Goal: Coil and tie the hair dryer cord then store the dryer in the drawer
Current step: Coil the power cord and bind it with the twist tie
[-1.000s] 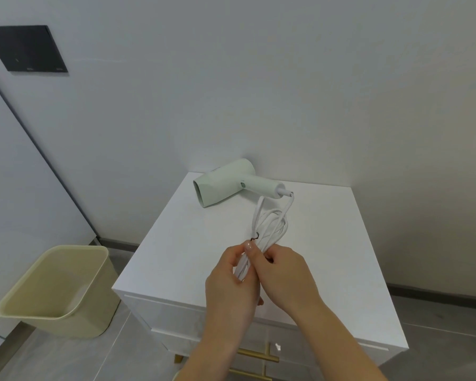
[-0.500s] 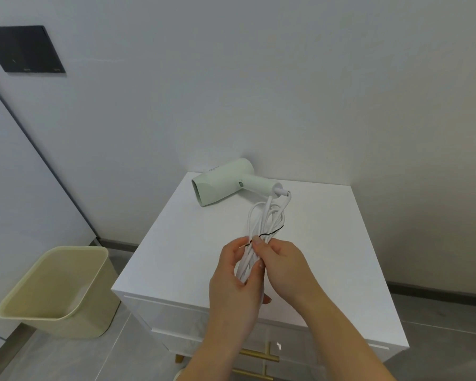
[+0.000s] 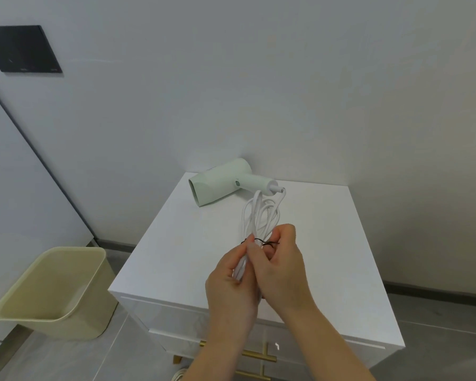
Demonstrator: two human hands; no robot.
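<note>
Cord loops [image 3: 261,213] near the dryer [image 3: 223,182] were clamped in the left hand [image 3: 231,287] so the right hand [image 3: 282,270] could pinch a black tie [image 3: 262,241] around them.

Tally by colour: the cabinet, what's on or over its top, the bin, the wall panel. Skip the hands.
White: 2, cord, cabinet
Pale green: 1, hair dryer
Black: 2, tie, wall panel
Cream: 1, bin
Total: 6
</note>
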